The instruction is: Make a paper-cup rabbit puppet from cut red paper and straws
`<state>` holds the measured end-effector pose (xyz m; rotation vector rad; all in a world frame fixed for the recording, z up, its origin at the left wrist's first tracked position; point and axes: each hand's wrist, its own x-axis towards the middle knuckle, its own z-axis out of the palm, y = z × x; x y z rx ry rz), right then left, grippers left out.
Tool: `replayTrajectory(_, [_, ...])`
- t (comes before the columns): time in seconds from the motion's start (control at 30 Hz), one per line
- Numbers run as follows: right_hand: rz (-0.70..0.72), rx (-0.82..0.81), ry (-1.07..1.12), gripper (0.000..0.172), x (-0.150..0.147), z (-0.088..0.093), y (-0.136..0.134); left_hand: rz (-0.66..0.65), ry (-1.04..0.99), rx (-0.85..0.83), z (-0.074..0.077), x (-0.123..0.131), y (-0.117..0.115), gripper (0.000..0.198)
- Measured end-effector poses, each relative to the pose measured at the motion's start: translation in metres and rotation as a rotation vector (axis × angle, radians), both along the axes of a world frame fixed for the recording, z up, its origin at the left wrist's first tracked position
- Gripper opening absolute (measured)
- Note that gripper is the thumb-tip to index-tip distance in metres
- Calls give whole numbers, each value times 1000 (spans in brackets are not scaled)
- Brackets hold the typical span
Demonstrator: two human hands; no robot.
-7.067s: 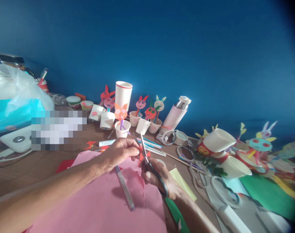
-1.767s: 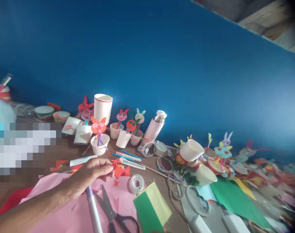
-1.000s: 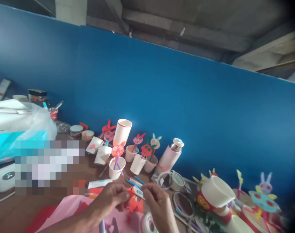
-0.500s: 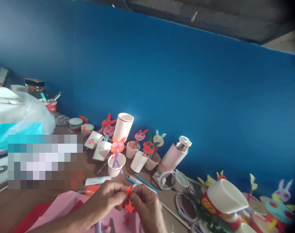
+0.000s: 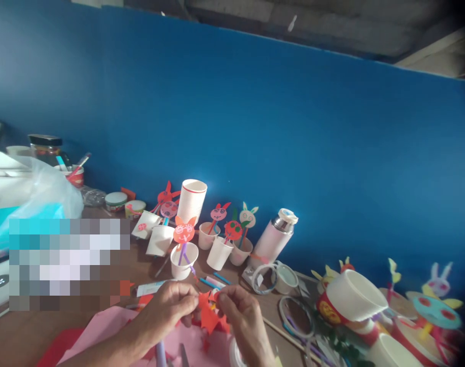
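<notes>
My left hand [image 5: 173, 308] pinches the edge of a jagged orange-red paper cutout [image 5: 208, 317] low in the middle of the head view. Close on its right, the thumb and fingers of my right hand [image 5: 243, 313] are closed on a small orange-red paper piece [image 5: 214, 295]. Whether the two pieces are joined I cannot tell. Beneath both hands lies pink paper [image 5: 110, 329], with part of a scissors-like grey blade [image 5: 184, 355] and a purple stick [image 5: 161, 352] on it.
Paper cups with paper animal faces on straws, one an orange face [image 5: 184, 232], stand behind my hands. A thermos [image 5: 274, 237] and tape rolls [image 5: 263, 279] are to the right, before more decorated cups [image 5: 357, 295]. A plastic bag [image 5: 56, 188] sits left; a blue wall [image 5: 232, 112] rises behind.
My hands have moved apart, the right one shifting rightward. More of the orange-red paper shows between them. A white round container edge has come into view by my right wrist.
</notes>
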<state>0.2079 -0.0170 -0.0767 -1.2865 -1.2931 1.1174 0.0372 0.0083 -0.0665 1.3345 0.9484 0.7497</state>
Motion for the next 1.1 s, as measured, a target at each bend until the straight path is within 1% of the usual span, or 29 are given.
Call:
replayTrajectory(0.07, [32,14,-64,18,6,3,0,10,12,8,1,0,0,24])
replayTrajectory(0.13, [66,37,-173,19,9,3,-1,7,10,13,2,1,0,24])
replayTrajectory(0.27, [62,52,-366,18,15,4,-4,13,-7,7,3,6,1,22])
replayTrajectory(0.4, [72,35,-507,13,24,6,-10,23,69,31,3,6,0,19])
replayTrajectory(0.5, [109,115,-678,13,26,5,-19,48,126,4,2,0,-8,19])
replayTrajectory(0.6, [133,240,-852,15,22,-4,-29,97,168,-111,-1,-10,-20,21])
replayTrajectory(0.67, [142,291,-933,14,19,-13,-33,110,168,-147,-2,-15,-26,22])
replayTrajectory(0.77, [131,342,-1000,11,16,-28,-34,93,169,-122,-4,-21,-28,23])
replayTrajectory(0.9, [73,433,-1003,13,15,-45,-31,59,107,-118,-6,-22,-28,24])
replayTrajectory(1.0, [58,496,-987,10,18,-53,-28,42,106,-65,-7,-22,-30,26])
replayTrajectory(1.1, [82,520,-980,10,25,-59,-26,45,109,-11,-8,-22,-31,23])
